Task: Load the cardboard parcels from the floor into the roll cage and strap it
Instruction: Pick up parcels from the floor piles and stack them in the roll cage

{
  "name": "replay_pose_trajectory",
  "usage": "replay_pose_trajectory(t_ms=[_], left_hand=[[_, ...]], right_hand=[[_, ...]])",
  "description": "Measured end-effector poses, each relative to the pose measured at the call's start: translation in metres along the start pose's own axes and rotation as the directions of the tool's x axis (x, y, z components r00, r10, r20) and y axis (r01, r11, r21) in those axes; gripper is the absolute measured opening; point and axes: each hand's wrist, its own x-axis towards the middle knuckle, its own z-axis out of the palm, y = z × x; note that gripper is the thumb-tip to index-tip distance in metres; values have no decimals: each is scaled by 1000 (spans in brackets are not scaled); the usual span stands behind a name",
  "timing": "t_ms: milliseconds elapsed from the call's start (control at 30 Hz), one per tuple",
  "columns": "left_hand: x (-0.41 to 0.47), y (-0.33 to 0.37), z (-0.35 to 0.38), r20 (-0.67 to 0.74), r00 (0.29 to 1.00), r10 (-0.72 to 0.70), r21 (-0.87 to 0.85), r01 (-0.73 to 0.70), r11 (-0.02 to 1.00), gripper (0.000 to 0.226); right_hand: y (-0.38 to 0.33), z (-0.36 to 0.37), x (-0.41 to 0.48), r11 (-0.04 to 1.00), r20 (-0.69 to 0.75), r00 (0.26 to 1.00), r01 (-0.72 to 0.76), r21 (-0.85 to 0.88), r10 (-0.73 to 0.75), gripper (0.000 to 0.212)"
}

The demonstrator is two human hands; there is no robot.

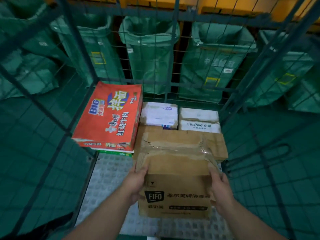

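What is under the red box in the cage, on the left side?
Under the red box only a thin green and white edge of another parcel shows, at its near side. The rest is covered by the red box.

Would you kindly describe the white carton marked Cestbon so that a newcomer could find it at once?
Look inside the green wire roll cage, at its far right corner against the back mesh. There the white cardboard carton sits beside another white carton with blue marks, beyond the brown cardboard FIFO parcel. It alone carries dark Cestbon lettering.
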Motion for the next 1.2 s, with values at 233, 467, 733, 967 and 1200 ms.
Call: replay_pose_trajectory(t_ms=[233, 467, 733, 967, 1200], left_hand=[[80, 102, 42, -39, 993, 111, -16, -112, 994, 51], [184, 176, 107, -39, 980, 196, -84, -198, 976, 47], [323, 221, 254, 47, 940, 337, -28, -336, 941, 54], [397, 194, 351, -15, 930, 368, -38, -368, 929, 63], [395, 178, 350, 1, 910, 415, -100, -413, 905, 62]], right_hand=[[-73, 35, 94, 997, 66, 998, 2, 79, -7, 74], [-126, 57, 252, 994, 152, 987, -71, 79, 58, 71], [-206, 18, 409, 961, 9, 1000, -31, 273, 30, 33], [-203, -23, 505, 962, -63, 998, 31, 270, -14, 34], [-202, -46, 505, 947, -24, 1000, -10, 320, 18, 31]])
